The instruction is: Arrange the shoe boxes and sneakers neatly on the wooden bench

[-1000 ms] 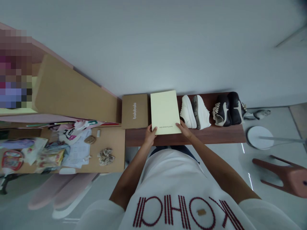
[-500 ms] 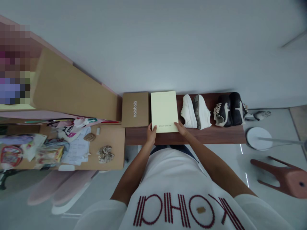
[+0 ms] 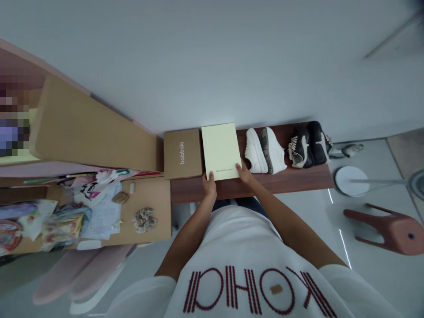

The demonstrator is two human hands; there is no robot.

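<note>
A pale yellow box (image 3: 220, 148) lettered MEIZHIYUAN lies on the dark wooden bench (image 3: 265, 186). My left hand (image 3: 210, 185) grips its near left corner, thumb on the lid. At the near right corner, my right hand (image 3: 244, 173) holds it with the thumb also on top; the other fingers of both hands are mostly hidden. Close against the box's left side stands a brown balabala box (image 3: 183, 153). To its right are two white sneakers (image 3: 264, 151), and farther right a pair of black sneakers (image 3: 309, 145) with cream laces.
On the left, a desk (image 3: 155, 187) carries papers, a scrunchie (image 3: 144, 220) and bagged items, with a tall brown panel (image 3: 96, 128) above. Pink seats (image 3: 82, 274) sit below it. A reddish-brown stool (image 3: 394, 229) and a round white base (image 3: 352, 181) occupy the floor at right.
The camera view has turned slightly. The yellow box has come closer to the brown box, narrowing the gap between them. Both hands keep their hold on its near corners.
</note>
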